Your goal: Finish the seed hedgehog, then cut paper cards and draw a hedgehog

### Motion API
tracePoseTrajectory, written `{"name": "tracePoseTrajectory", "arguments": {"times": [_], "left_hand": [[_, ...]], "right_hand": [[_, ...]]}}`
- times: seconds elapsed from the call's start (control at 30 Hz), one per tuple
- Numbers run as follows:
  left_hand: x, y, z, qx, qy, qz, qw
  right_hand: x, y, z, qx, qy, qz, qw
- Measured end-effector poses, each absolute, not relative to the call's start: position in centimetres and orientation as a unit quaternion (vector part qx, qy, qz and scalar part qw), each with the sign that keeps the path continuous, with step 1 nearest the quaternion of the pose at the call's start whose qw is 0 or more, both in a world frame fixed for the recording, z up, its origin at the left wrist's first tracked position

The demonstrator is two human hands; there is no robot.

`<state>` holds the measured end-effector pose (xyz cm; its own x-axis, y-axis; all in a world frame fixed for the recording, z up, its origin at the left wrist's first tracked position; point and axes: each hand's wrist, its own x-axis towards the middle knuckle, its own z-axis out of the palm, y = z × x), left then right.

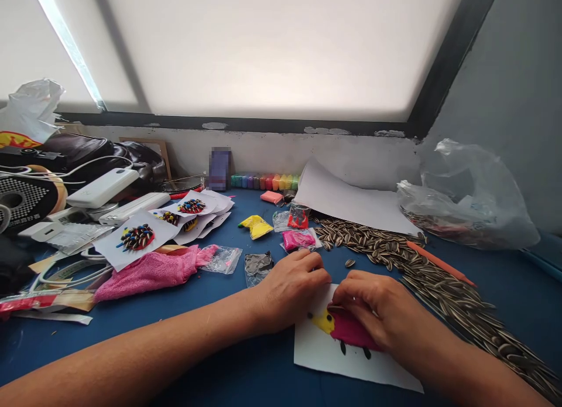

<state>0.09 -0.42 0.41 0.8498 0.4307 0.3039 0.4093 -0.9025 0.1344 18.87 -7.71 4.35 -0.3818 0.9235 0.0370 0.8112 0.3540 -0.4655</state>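
A white sheet of paper (pixel 316 355) lies in front of me with a clay hedgehog on it. The hedgehog has a magenta clay body (pixel 353 332), a yellow clay head (pixel 324 321), and small black clay pieces for eye, nose and feet. My right hand (pixel 381 310) is closed in a pinch on a sunflower seed (pixel 336 308), at the border of the yellow and magenta clay. At the sheet's upper left edge, my left hand (pixel 292 287) is curled closed. Its fingertips are hidden, so what they hold cannot be made out.
Loose sunflower seeds (pixel 439 284) spread along the right, with an orange stick (pixel 441 263) on them. Clay packets (pixel 299 239) and a yellow clay packet (pixel 255 226) lie ahead. Finished seed pictures (pixel 164 234), a pink cloth (pixel 151 276) and a power bank (pixel 103 187) crowd the left.
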Motion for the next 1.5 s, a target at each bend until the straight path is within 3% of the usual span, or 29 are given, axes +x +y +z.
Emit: {"name": "tracePoseTrajectory", "arguments": {"times": [0.47,0.6,0.73,1.27,1.5], "left_hand": [[0.0,-0.4,0.3,0.961,0.218,0.165,0.041],[0.0,-0.5,0.6,0.962,0.222,0.154,0.037],[0.1,-0.6,0.8,0.962,0.225,0.149,0.038],[0.0,-0.5,0.4,0.958,0.208,0.196,0.029],[0.0,-0.4,0.2,0.954,0.199,0.222,0.035]], "right_hand": [[20.1,-7.3,5.1,-0.568,-0.8,0.139,0.133],[22.0,-6.4,5.4,-0.617,-0.769,0.061,0.156],[23.8,-5.0,4.5,-0.661,-0.74,0.001,0.124],[22.8,-4.2,2.6,-0.595,-0.798,-0.022,0.094],[22.4,-5.6,4.9,-0.62,-0.777,-0.007,0.108]]}}
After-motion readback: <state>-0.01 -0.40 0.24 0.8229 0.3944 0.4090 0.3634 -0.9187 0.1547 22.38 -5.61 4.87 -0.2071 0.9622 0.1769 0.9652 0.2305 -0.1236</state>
